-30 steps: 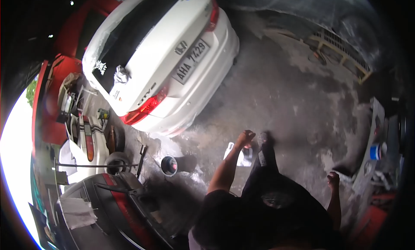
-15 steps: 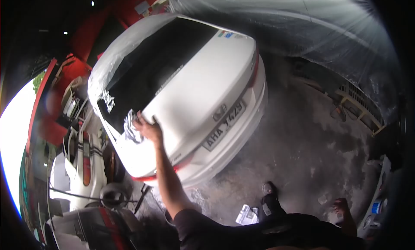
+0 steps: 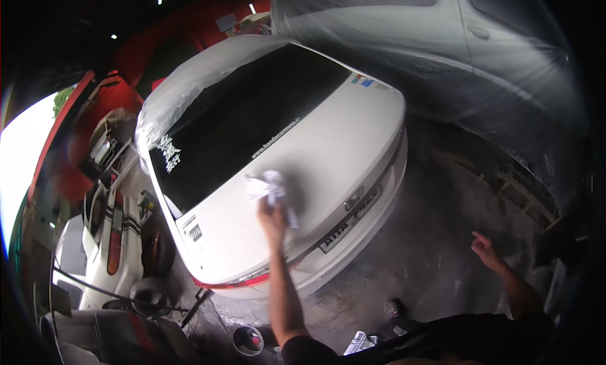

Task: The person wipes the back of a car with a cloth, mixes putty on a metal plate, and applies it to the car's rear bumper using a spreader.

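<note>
My left hand (image 3: 273,218) has its fingers closed around a crumpled white cloth (image 3: 270,186), bunched over the trunk lid of a white car (image 3: 334,157). A loose end of the cloth hangs beside my fingers, and a dark shadow falls on the lid to its right. Above the lid is the dark rear window (image 3: 246,106), lettered along its lower edge. Below my hand run the red tail light (image 3: 252,281) and the number plate (image 3: 338,235). Off to the right, my right hand (image 3: 485,248) hangs in the air past the bumper, fingers partly stretched, holding nothing.
Clear plastic sheeting covers a second vehicle (image 3: 410,37) at the upper right. Loose bumpers and car parts (image 3: 113,239) are stacked on the left. A bucket (image 3: 247,341) and some folded paper (image 3: 360,343) lie on the floor near my feet.
My left hand has moved right with the cloth, from the window's lower left corner to the middle of the trunk lid. My right hand has risen from beside my body.
</note>
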### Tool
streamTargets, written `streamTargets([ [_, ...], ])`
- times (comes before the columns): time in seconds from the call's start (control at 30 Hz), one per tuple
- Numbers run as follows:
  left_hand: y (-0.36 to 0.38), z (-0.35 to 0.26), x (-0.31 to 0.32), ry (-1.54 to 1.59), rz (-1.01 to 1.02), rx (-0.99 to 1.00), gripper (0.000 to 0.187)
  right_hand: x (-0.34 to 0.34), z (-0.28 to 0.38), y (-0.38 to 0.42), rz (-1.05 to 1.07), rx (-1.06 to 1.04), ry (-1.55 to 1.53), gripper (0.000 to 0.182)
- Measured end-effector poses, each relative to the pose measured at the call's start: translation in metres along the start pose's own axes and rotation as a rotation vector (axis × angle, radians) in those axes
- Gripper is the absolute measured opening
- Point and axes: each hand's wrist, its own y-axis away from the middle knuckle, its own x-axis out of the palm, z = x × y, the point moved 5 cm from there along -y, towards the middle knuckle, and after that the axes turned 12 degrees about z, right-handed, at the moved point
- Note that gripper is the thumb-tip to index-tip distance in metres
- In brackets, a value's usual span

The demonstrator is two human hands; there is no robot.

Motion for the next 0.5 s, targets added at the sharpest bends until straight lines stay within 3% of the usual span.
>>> streamTargets([
  [0.07,0.036,-0.047,0.108,0.07,0.069,-0.021,0.028,0.043,0.194,-0.043,-0.007,-0.19,-0.04,0.079],
  [0.1,0.053,-0.054,0.156,0.067,0.111,0.015,0.029,0.06,0.255,-0.061,-0.007,-0.316,-0.074,0.082],
  [0.13,0.069,-0.034,0.211,0.255,0.212,-0.066,0.028,0.075,0.301,-0.074,0.028,-0.456,-0.124,0.084],
  [0.17,0.082,-0.048,0.25,0.406,0.242,0.052,0.032,0.085,0.335,-0.088,0.04,-0.588,-0.115,0.087],
  [0.2,0.096,-0.063,0.288,0.563,0.288,0.164,0.036,0.097,0.334,-0.12,-0.001,-0.74,-0.216,0.079],
  [0.27,0.106,-0.075,0.307,0.598,0.17,0.105,0.056,0.11,0.357,-0.139,0.033,-0.652,0.057,0.059],
  [0.3,0.109,-0.08,0.305,0.66,0.125,0.053,0.07,0.131,0.355,-0.136,0.081,-0.638,0.087,0.059],
  [0.33,0.11,-0.048,0.299,0.765,0.209,-0.285,0.077,0.152,0.35,-0.127,0.049,-0.66,-0.027,0.05],
  [0.37,0.117,-0.039,0.291,1.096,-0.008,-0.409,0.078,0.169,0.345,-0.11,0.022,-0.664,-0.133,0.043],
  [0.4,0.117,0.011,0.306,1.3,0.092,-0.358,0.07,0.188,0.345,-0.089,0.035,-0.657,-0.138,0.04],
  [0.43,0.12,0.01,0.288,1.211,-0.065,-0.368,0.063,0.217,0.337,-0.07,0.066,-0.665,-0.076,0.038],
  [0.47,0.123,0.022,0.273,1.087,-0.297,-0.242,0.052,0.236,0.323,-0.058,0.091,-0.684,-0.022,0.037],
  [0.5,0.137,0.028,0.285,1.194,-0.376,-0.2,0.049,0.241,0.312,-0.06,0.134,-0.67,0.003,0.037],
])
